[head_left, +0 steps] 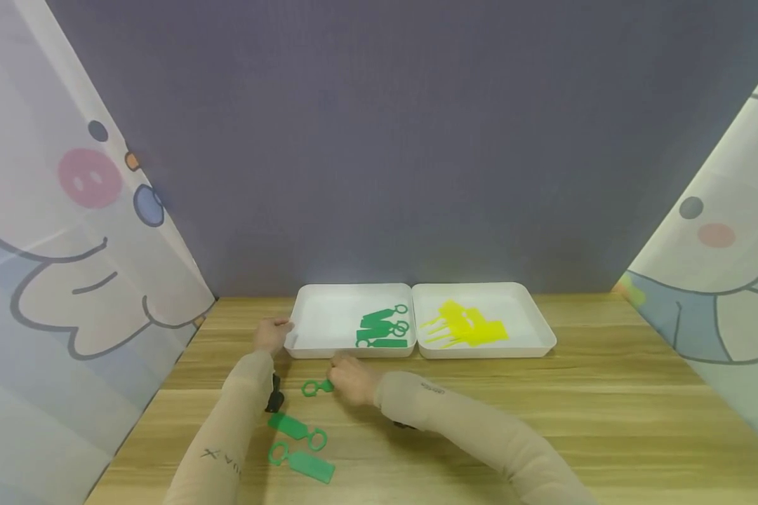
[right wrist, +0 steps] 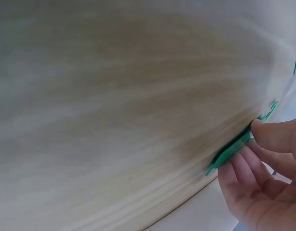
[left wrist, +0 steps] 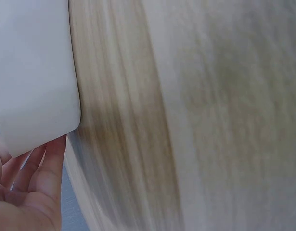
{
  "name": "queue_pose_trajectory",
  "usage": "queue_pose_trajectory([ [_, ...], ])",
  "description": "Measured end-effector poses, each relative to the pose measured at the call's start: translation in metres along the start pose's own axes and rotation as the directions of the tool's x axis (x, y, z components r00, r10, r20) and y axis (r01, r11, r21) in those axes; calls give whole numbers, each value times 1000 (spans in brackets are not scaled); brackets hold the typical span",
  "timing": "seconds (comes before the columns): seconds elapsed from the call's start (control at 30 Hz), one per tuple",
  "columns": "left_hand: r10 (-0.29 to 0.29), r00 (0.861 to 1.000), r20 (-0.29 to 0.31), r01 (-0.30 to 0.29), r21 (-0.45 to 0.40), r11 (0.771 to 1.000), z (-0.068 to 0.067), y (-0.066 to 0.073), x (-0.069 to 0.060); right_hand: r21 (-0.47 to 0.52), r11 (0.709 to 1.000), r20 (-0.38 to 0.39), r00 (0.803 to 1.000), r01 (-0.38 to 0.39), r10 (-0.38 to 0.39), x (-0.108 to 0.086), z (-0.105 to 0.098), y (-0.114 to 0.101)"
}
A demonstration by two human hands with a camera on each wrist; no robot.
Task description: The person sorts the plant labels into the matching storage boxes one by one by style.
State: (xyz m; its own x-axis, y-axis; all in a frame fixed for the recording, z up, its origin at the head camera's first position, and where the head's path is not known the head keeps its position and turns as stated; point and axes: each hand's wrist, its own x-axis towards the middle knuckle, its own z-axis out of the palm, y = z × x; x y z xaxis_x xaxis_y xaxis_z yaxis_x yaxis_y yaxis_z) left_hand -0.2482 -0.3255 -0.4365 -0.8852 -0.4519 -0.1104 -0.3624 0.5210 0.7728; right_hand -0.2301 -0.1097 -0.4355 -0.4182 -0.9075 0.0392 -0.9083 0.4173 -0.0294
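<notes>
My left hand (head_left: 271, 335) holds the left wall of a white tray (head_left: 325, 315). In the left wrist view its fingers (left wrist: 52, 163) lie against the outside of the tray's wall, with the thumb at the rim. Just in front of that tray, my right hand (head_left: 354, 382) pinches a flat green tag with a ring end (head_left: 309, 388), thumb on one side and fingers on the other. The right wrist view shows the tag's flat body (right wrist: 230, 150) close to the table top. Several similar green tags (head_left: 382, 328) lie in the tray's right half.
A second white tray (head_left: 524, 322) stands against the first on the right, holding a pile of yellow tags (head_left: 470, 326) with thin tails. Two more green tags, an upper one (head_left: 288, 426) and a lower one (head_left: 312, 466), lie near the left forearm. A grey panel (head_left: 379, 140) rises behind.
</notes>
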Motion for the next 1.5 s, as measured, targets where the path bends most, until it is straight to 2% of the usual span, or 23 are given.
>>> queue_pose_trajectory([
  [0.27,7,1000,1,-7,-5,1000,0,2,-4,129,991,16,1000,-29,27,-7,0,2],
  [0.57,-8,1000,1,8,-12,1000,-1,4,-3,216,976,-10,1000,15,-13,-21,-7,10],
  [0.73,0,1000,7,0,-10,1000,-2,4,-4,263,965,-43,999,-6,18,-28,-21,19],
  [0.93,-5,1000,-3,5,-10,1000,0,3,-3,326,944,-45,996,-54,72,-30,-51,29],
  [1.07,-19,1000,-2,19,-18,1000,0,4,-4,297,953,-88,992,-58,88,-25,-70,40],
  [1.23,-19,1000,-8,19,-8,1000,0,4,-5,252,964,-104,988,-84,113,-16,-81,62],
  [1.5,-22,1000,-14,22,-13,1000,1,2,-3,152,979,-49,988,-139,147,0,-94,105],
])
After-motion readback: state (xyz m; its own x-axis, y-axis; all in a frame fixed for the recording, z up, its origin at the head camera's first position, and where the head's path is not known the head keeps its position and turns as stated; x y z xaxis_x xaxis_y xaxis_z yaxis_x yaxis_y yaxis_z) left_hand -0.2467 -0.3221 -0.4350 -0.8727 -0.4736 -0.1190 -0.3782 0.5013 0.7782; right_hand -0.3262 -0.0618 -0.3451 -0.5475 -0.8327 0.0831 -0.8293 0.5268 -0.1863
